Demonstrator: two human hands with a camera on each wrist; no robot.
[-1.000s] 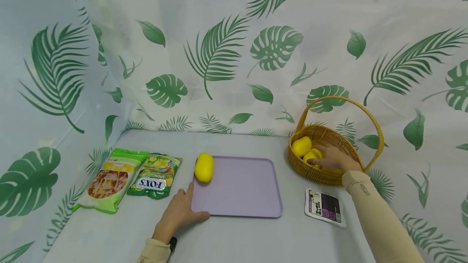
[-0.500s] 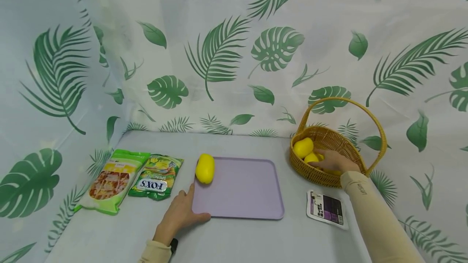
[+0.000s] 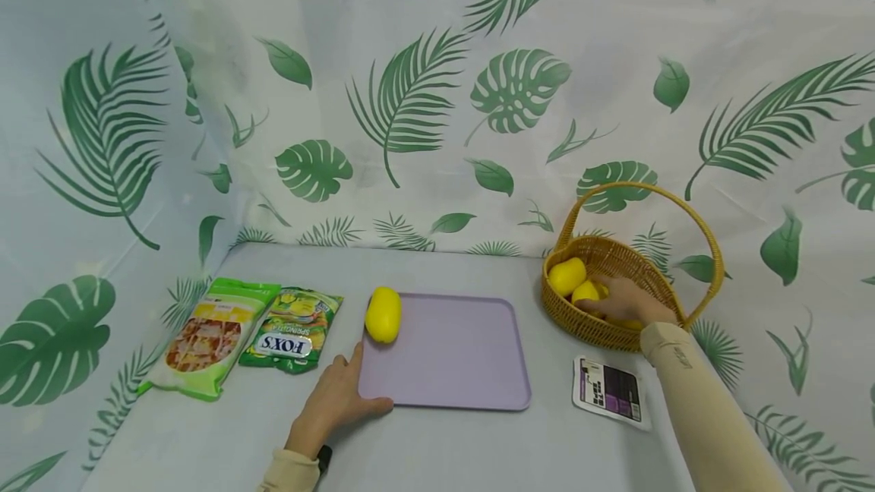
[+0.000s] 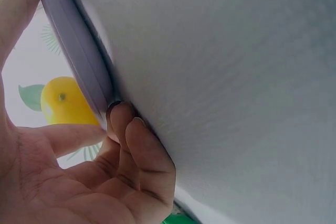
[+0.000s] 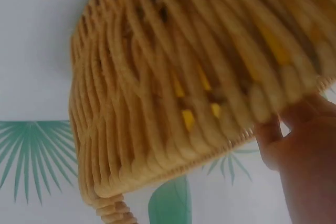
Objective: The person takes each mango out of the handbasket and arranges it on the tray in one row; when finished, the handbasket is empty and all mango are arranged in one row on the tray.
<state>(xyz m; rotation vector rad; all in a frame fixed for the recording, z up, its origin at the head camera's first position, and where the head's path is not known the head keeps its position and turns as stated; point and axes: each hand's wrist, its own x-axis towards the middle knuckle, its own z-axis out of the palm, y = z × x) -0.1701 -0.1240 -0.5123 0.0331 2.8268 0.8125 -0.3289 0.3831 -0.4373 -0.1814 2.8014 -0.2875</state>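
A smooth, oblong yellow mango lies at the left end of the lilac tray. My left hand holds the tray's near left corner, thumb along the front edge and forefinger at the left edge. In the left wrist view, the remaining fingers curl beside the tray's edge. My right hand reaches over the rim of the wicker basket, its thumb and fingers around a yellow mango. Another mango sits at the basket's left. In the right wrist view, the basket wall hides the fingertips.
Left of the tray lie a green FOX'S packet and a larger green-and-white food bag. A white pouch with a black and purple label lies before the basket, whose tall handle arches up. Leaf-patterned cloth walls the table.
Inside the basket, my right hand has shifted slightly and its fingers have settled around a mango. My left hand, the tray and the mango on it stay as they were.
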